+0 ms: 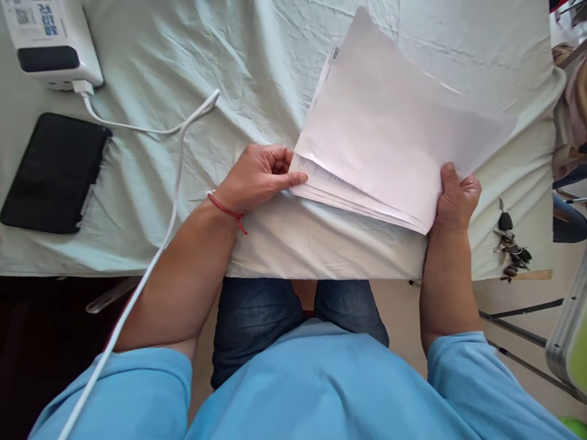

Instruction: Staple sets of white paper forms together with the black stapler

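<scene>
The stack of papers (pixel 389 128) lies between the two hands on the pale tablecloth (pixel 238 55), its long axis slanting from the near right corner away toward the far left. The left hand (pixel 259 177) pinches the stack's near left corner with curled fingers. The right hand (pixel 456 195) grips the near right corner, thumb on top, with a bunch of keys (pixel 509 241) just right of it.

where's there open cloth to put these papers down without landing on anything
Bare cloth lies between the white cable and the paper stack, above the left hand. Another strip runs along the top right, beyond the stack. The left side is crowded: power bank, black phone. Keys sit by the right hand.
</scene>
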The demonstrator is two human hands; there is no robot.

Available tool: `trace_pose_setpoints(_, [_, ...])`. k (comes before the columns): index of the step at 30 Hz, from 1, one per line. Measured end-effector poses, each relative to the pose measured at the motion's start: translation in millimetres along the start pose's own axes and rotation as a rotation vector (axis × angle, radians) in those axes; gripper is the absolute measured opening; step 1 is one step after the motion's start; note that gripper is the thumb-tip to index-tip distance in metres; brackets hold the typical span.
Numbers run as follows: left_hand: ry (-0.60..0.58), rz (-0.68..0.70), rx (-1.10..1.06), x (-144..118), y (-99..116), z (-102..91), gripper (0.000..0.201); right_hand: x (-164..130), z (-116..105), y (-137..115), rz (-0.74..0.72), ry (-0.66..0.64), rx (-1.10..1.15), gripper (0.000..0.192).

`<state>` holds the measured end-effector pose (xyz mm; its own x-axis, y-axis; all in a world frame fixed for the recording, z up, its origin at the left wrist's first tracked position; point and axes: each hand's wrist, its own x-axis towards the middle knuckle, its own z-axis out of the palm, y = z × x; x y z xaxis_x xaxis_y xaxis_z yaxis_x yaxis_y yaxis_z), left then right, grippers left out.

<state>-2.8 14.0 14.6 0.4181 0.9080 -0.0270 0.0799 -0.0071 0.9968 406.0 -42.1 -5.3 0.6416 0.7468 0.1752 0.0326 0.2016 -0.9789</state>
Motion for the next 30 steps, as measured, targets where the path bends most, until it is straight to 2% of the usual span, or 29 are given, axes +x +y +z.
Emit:
trace_pose_setpoints(2, [-0.056,0.001,0.000,0,-1,-0.2,0.051,2,0,1,-0.001,0.018,0.001,0.036])
trace_pose_setpoints(5, [-0.032,0.008,0.039,1,-4,-1.2,0.046,1,1,1,-0.014,0.024,0.005,0.036])
trace_pose_setpoints(8, [0.003,0.007,0.065,0,-2,-1.5,0.055,0,3,2,-0.028,-0.003,0.012,0.040])
trace_pose_setpoints(12, [-0.011,0.008,0.076,-1,5,-0.6,0.067,3,-2,4,-0.024,-0.022,-0.008,0.049])
trace_pose_setpoints(15, [-0.031,0.001,0.085,-3,10,-1.4,0.066,6,-6,6,-0.023,-0.026,-0.019,0.057])
trace_pose_setpoints(18, [-0.035,0.002,0.101,-4,11,-3.3,0.064,5,-5,7,-0.015,-0.022,-0.008,0.056])
trace_pose_setpoints(24, [0.039,0.096,0.066,-1,4,-1.4,0.060,2,-2,4,-0.012,-0.044,-0.025,0.056])
trace_pose_setpoints(30, [0.094,0.126,0.018,4,-10,0.5,0.083,-3,2,-1,0.014,-0.065,-0.015,0.057])
